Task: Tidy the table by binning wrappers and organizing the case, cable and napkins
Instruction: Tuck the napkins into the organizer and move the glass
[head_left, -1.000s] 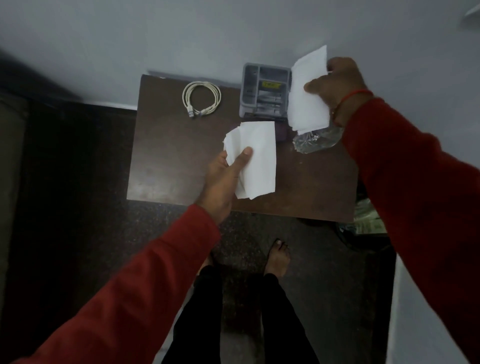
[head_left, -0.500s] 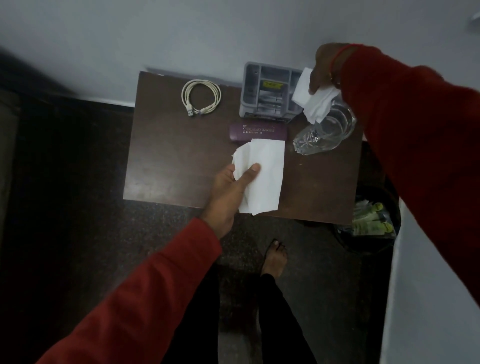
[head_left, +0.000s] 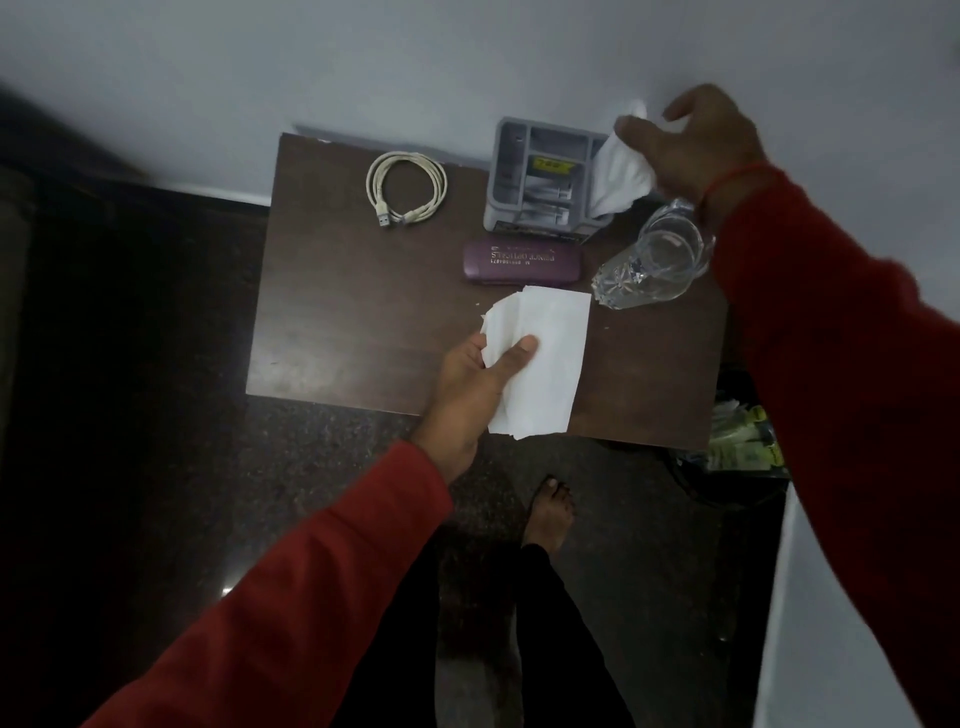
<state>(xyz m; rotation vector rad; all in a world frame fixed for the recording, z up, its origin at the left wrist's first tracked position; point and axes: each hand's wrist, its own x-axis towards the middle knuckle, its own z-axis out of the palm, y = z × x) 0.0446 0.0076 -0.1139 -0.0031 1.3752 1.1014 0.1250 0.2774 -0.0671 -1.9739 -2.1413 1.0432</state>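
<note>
Head view, nearest first: left hand (head_left: 470, 387) pinches a napkin stack (head_left: 540, 364) over the table (head_left: 332, 332); the case (head_left: 522, 261) and cable (head_left: 406, 188) lie unsorted; right hand (head_left: 693, 140) fingers (head_left: 636, 136) half-open, pushing a napkin (head_left: 621, 176) into the organizer (head_left: 540, 182). Roughly midway, I judge.

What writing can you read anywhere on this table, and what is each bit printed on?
Purple case: two lines of pale lettering, upside down to the camera and too blurred to read.
Grey organizer: a yellow label inside, with dark marks too small to read.
Cable, napkins and glass: no text visible.
</note>
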